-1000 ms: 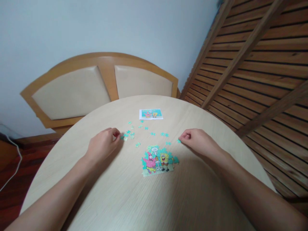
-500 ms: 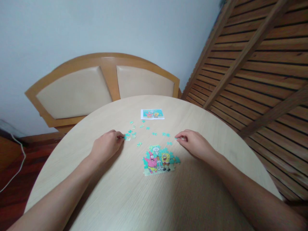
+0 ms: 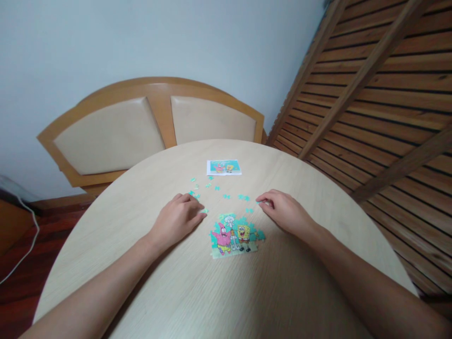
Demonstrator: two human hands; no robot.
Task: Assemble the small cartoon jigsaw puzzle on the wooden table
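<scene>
My left hand point(image 3: 179, 217) is over the table, thumb and forefinger apart at either side of a small pale green puzzle piece point(image 3: 205, 211) lying flat. Its palm hides some other loose pieces. To the right, my right hand point(image 3: 282, 209) pinches a teal puzzle piece point(image 3: 258, 202) between thumb and fingertips, low over the tabletop. Between and nearer than both hands lies the partly joined jigsaw puzzle point(image 3: 233, 239), showing a pink starfish, a pale tall figure and a yellow square cartoon character. Its top and right edges are jagged.
Several loose puzzle pieces point(image 3: 226, 196) are scattered beyond the joined part. A picture card point(image 3: 223, 168) lies farther back on the round wooden table point(image 3: 169, 296). Behind stands a padded chair point(image 3: 167, 113); a slatted wooden screen point(image 3: 353, 94) is at the right.
My left hand has moved right, from the cluster of loose pieces to the single pale green piece, and its fingers have spread. The right hand has stayed almost still.
</scene>
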